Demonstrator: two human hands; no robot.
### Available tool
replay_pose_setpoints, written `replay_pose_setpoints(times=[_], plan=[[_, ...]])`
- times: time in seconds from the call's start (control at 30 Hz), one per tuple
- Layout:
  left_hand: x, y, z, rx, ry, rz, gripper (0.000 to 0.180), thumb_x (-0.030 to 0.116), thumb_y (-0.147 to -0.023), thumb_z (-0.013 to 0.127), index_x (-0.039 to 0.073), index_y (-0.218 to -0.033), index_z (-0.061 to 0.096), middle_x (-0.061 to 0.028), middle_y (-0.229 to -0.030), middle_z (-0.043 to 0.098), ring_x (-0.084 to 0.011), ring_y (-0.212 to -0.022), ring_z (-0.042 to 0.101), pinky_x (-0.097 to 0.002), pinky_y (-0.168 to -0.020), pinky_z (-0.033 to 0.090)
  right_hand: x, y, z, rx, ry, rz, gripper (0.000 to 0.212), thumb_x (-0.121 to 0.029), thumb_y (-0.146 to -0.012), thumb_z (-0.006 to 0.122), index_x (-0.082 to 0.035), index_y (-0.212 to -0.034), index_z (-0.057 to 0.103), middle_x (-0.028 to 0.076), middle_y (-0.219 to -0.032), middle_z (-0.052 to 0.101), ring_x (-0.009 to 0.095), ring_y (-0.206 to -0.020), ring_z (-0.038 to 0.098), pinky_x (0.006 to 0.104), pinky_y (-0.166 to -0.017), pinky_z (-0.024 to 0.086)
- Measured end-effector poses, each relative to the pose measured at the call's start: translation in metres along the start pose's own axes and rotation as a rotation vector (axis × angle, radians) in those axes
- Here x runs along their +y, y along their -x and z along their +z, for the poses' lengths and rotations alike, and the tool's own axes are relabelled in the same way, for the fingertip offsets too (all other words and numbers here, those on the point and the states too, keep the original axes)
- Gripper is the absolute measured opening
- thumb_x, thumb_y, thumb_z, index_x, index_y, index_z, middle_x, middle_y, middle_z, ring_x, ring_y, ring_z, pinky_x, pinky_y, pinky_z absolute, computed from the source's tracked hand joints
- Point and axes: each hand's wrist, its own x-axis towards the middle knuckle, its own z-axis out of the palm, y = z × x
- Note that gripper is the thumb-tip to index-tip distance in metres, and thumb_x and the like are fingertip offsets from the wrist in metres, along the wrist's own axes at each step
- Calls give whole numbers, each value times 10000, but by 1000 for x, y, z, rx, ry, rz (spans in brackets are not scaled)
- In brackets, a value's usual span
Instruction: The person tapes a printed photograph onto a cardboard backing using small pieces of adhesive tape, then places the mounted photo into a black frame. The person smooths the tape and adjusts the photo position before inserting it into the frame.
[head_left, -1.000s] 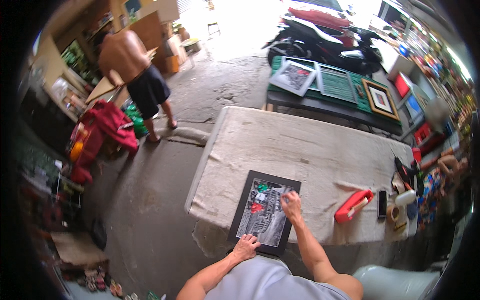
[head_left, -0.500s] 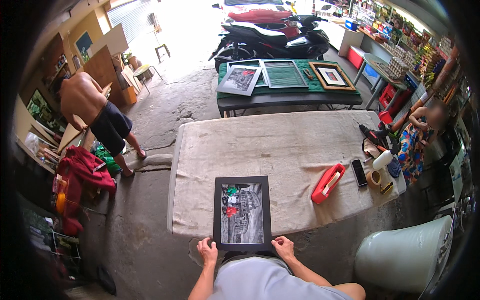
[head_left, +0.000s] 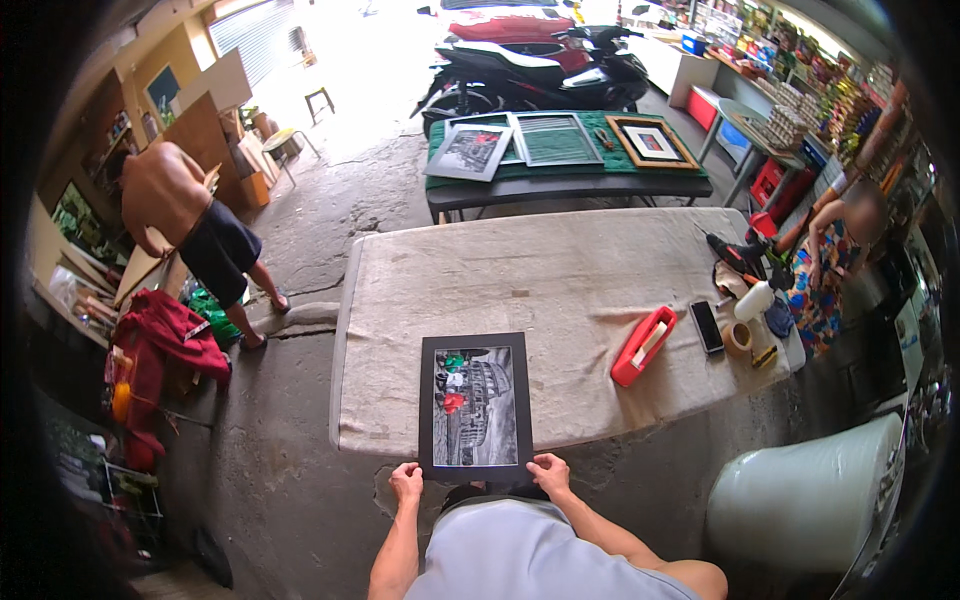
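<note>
A print in a wide black mat (head_left: 476, 408) lies across the near edge of the cloth-covered table (head_left: 560, 270), its lower end jutting out toward me. It shows a grey arched ruin with green, white and red spots. The lower left corner of the mat is pinched by my left hand (head_left: 406, 482). My right hand (head_left: 549, 474) is closed on the lower right corner, thumb and fingers at the edge. To the right on the cloth lie a red tape dispenser (head_left: 643, 347) and a black phone (head_left: 706, 327).
A tape roll (head_left: 738, 338), a white bottle (head_left: 754, 301) and a drill (head_left: 735, 252) crowd the table's right end. Beyond is a green-topped table (head_left: 610, 184) with frames and prints. A large wrapped roll (head_left: 805, 495) stands at right. Two people (head_left: 185, 215) are nearby, left and right.
The view has shifted slightly, so table and print appear higher. Both hands stay at the mat's lower corners. The person at right has lowered an arm.
</note>
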Motion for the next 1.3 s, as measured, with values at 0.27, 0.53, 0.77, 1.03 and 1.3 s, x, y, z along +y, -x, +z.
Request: replay_pose_setpoints(times=[0.27, 0.53, 0.77, 1.03, 1.3], plan=[[-10, -15, 1, 21, -88, 154, 199, 114, -760, 724, 45, -942, 768, -125, -808, 742, -241, -749, 716, -365, -751, 563, 2, 6, 12, 159, 25, -173, 329, -258, -767, 806, -59, -1021, 741, 111, -924, 753, 212, -867, 723, 348, -802, 569], [-3, -20, -5, -93, -167, 202, 218, 87, -738, 728, 43, -944, 783, -139, -860, 757, -253, -797, 732, -360, -783, 569, 2, 6, 19, 253, 3, -115, 317, -231, -775, 763, -66, -1045, 752, 130, -977, 752, 235, -927, 726, 369, -864, 566], [-2, -28, -13, -219, -108, 205, 247, 92, -745, 727, 18, -977, 773, -144, -866, 758, -227, -787, 727, -349, -774, 566, -9, 21, 25, 360, 26, -110, 323, -223, -760, 747, -66, -1042, 760, 149, -997, 743, 280, -956, 721, 370, -895, 560], [-30, -49, -6, -285, -48, 305, 278, 216, -765, 727, 39, -973, 779, -131, -828, 752, -221, -753, 717, -352, -760, 558, 7, 4, 39, 476, 22, -216, 265, -208, -705, 723, -65, -922, 772, 156, -899, 742, 292, -862, 733, 387, -814, 579], [19, -34, -29, -346, -90, 452, 322, 159, -780, 739, 33, -1073, 697, -150, -956, 693, -275, -869, 671, -389, -812, 524, -1, 8, 19, 380, 13, -110, 293, -172, -746, 819, -45, -1003, 761, 100, -911, 762, 165, -819, 721, 308, -762, 576]])
